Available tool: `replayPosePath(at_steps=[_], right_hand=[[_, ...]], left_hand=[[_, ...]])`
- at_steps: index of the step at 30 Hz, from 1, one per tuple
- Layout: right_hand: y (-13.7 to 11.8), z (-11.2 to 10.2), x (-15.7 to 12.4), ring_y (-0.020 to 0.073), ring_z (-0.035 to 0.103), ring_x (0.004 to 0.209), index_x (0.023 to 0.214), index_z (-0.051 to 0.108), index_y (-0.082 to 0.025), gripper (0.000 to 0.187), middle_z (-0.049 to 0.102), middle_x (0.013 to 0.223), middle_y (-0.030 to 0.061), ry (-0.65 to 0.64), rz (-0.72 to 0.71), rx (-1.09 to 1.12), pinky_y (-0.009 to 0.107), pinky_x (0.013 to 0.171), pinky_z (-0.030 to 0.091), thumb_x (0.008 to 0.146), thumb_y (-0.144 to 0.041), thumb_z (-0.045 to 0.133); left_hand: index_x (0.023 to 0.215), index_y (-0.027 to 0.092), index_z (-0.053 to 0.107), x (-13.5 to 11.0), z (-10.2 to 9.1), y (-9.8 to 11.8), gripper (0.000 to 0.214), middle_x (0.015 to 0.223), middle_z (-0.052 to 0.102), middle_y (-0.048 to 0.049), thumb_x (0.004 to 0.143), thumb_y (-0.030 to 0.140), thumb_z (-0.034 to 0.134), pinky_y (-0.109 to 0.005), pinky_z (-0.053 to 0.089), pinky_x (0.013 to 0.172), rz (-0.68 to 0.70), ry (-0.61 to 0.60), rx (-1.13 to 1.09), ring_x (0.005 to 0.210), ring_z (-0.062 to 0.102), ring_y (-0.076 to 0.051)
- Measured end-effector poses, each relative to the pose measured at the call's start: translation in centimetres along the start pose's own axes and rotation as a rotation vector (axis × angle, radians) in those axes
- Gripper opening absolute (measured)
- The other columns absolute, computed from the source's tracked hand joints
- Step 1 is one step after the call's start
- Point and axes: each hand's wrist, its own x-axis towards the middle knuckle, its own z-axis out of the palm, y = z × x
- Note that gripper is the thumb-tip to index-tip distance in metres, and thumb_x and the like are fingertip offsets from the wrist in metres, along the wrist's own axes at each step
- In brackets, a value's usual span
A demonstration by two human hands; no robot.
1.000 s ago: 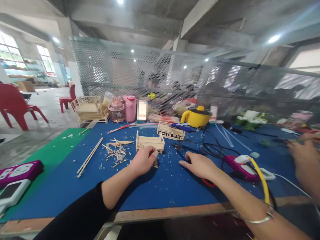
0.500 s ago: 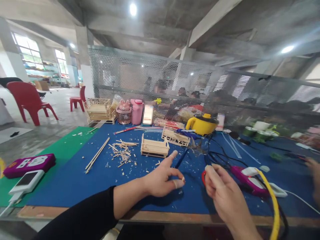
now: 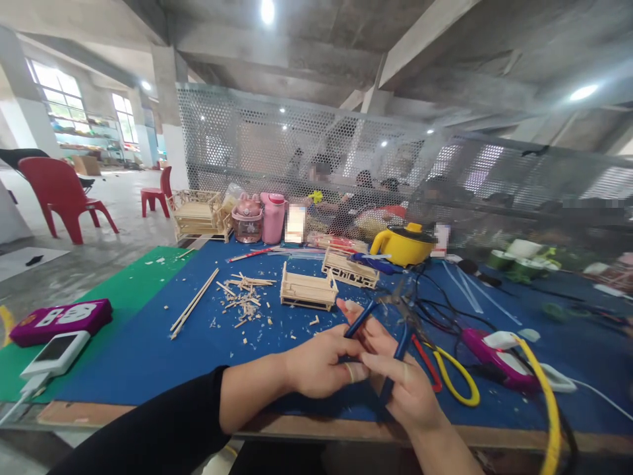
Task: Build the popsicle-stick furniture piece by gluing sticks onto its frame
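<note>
Two hands, one tool: blue-handled pliers (image 3: 401, 351) are held up over the near part of the blue counter (image 3: 148, 359), handles spread.

One handle is gripped by the left hand (image 3: 321, 363), its fingers curled around it, while the other is clasped by the right hand (image 3: 413, 392), thumb laid across; both grips are closed on the tool. Just beside the right hand, a red handle (image 3: 428, 364) and a yellow loop handle (image 3: 473, 397) are seen. Beyond the hands, a small wooden frame (image 3: 309, 290) is set down, backed by a second wooden frame (image 3: 349, 269). Off to the left, wooden scraps (image 3: 243, 300) are strewn, flanked by long sticks (image 3: 195, 305). Farther back, a yellow pot (image 3: 408, 247) is stood before the mesh screen (image 3: 237, 145).
</note>
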Motion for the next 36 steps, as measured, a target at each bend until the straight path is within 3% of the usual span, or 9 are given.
replayPosePath(at_steps=[3,7,11,13,16,22,31,36], right_hand=[[-1.2,-0.4,1.0,0.0263,0.046,0.126,0.128,0.043,-0.025,0.057,0.052,0.133,0.0082,0.052,-0.060,-0.006,0.047,0.105,0.036,0.072,-0.020,0.052],[-3.0,-2.4,1.3,0.0273,0.052,0.119,0.125,0.042,-0.025,0.050,0.057,0.122,0.0100,0.141,-0.158,-0.120,0.046,0.100,0.041,0.077,-0.027,0.050],[-3.5,-4.4,0.7,0.0266,0.058,0.108,0.124,0.047,-0.022,0.048,0.062,0.113,0.0085,0.129,0.092,-0.493,0.046,0.099,0.042,0.079,-0.035,0.054],[-3.2,-4.4,0.3,0.0264,0.059,0.107,0.127,0.049,-0.023,0.050,0.064,0.113,0.0068,0.100,0.191,-0.719,0.047,0.100,0.041,0.078,-0.034,0.055],[-2.7,-3.6,0.1,0.0258,0.056,0.113,0.133,0.046,-0.025,0.059,0.059,0.126,0.0056,0.033,0.209,-0.863,0.046,0.103,0.039,0.074,-0.025,0.053],[-2.1,-3.1,0.1,0.0240,0.043,0.129,0.135,0.045,-0.023,0.065,0.046,0.141,0.0044,-0.003,0.122,-0.891,0.045,0.111,0.028,0.070,-0.017,0.052],[-2.8,-2.6,0.0,0.0238,0.060,0.108,0.131,0.051,-0.026,0.064,0.059,0.128,0.0025,-0.014,0.124,-0.929,0.041,0.099,0.043,0.068,-0.013,0.050],[-2.8,-2.5,-0.2,0.0241,0.056,0.115,0.129,0.052,-0.024,0.061,0.059,0.128,0.0037,-0.005,0.067,-1.038,0.039,0.100,0.042,0.069,-0.015,0.048]], left_hand=[[0.084,0.013,0.063,0.1,-0.7,-0.2,0.020,0.111,0.056,-0.0121,0.085,0.031,0.052,-0.033,0.038,0.099,-0.027,0.057,-0.043,0.109,0.051,-0.022],[0.084,0.016,0.057,0.2,-1.8,-0.9,0.018,0.107,0.056,-0.0084,0.087,0.031,0.047,-0.029,0.042,0.088,-0.147,0.300,-0.107,0.098,0.053,-0.018],[0.077,0.017,0.051,0.3,-2.4,-1.6,0.026,0.070,0.047,0.0011,0.091,0.035,0.036,-0.024,0.040,0.064,-0.295,0.438,-0.124,0.065,0.044,-0.012],[0.072,0.018,0.048,0.3,-2.4,-1.7,0.029,0.067,0.044,0.0022,0.092,0.035,0.035,-0.023,0.038,0.064,-0.272,0.451,-0.086,0.064,0.042,-0.011],[0.072,0.018,0.048,0.3,-2.3,-1.3,0.031,0.067,0.046,0.0019,0.092,0.036,0.033,-0.023,0.038,0.066,-0.235,0.446,0.013,0.066,0.043,-0.012],[0.073,0.017,0.051,0.3,-2.2,-0.6,0.031,0.069,0.050,0.0005,0.092,0.034,0.033,-0.023,0.038,0.067,-0.218,0.403,0.104,0.068,0.047,-0.013],[0.065,0.018,0.045,0.2,-2.3,-0.6,0.031,0.064,0.047,0.0013,0.091,0.030,0.033,-0.023,0.037,0.064,-0.214,0.351,0.119,0.064,0.045,-0.012],[0.067,0.017,0.049,0.1,-2.2,-0.8,0.032,0.065,0.050,0.0007,0.091,0.029,0.032,-0.022,0.038,0.064,-0.181,0.337,0.047,0.064,0.046,-0.012]])
